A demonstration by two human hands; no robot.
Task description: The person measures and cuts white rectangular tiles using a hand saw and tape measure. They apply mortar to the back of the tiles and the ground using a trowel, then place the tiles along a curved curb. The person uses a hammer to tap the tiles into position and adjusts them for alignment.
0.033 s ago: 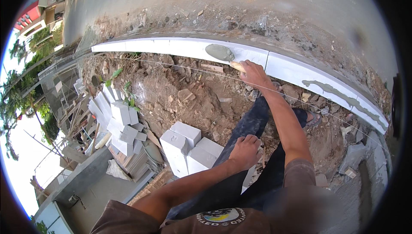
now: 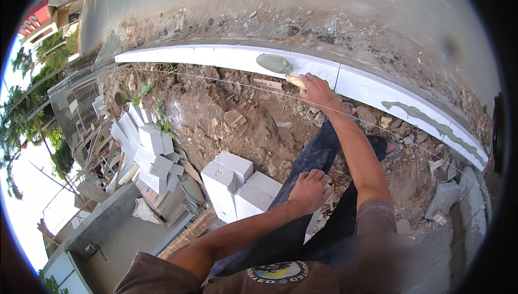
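Observation:
My right hand [image 2: 317,90] grips the pale wooden handle of a trowel [image 2: 296,81]. At the handle's far end is an oval heap of wet grey mortar [image 2: 274,63], over the top of a low row of white blocks [image 2: 216,56]; it hides the blade. Farther right along this row, past a joint, a strip of grey mortar [image 2: 431,120] lies on the white surface. My left hand [image 2: 309,190] is held low by my thigh, fingers curled inward. A pale edge shows beside its fingers, but what it holds, if anything, is hidden.
A thin string [image 2: 243,85] stretches along the near side of the row. Stacked white blocks [image 2: 218,191] stand on broken soil [image 2: 243,110] left of my legs, with another block pile [image 2: 154,145] beyond. Rubble and a concrete slab [image 2: 448,199] lie at right.
My right hand and the trowel have shifted slightly left along the white row. My left hand stays where it was.

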